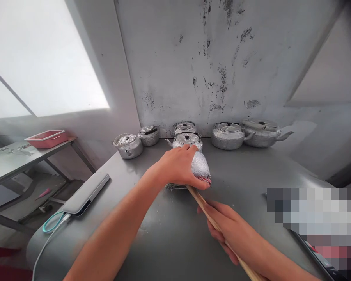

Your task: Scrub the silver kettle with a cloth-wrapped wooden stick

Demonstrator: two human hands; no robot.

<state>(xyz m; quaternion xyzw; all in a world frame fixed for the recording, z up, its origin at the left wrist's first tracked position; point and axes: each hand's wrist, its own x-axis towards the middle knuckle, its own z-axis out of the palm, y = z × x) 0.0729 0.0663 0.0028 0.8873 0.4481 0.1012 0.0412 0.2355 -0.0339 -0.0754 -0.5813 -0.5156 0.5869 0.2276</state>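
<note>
My left hand is curved over a rounded silvery-white piece with a red-and-white twisted edge, near the middle of the table. Its palm and fingers hide much of this piece, so its kind cannot be made out. Dark bristly strands stick out below the hand. My right hand is closed round a long wooden stick, which slants up from the lower right to the underside of the piece. Just behind my left hand stands a metal kettle with a black lid knob.
More metal kettles stand along the wall, including a left one and a right one. A grey power bank with a cable lies on the metal table. A pink basket sits on a side table. Pixelation covers the right edge.
</note>
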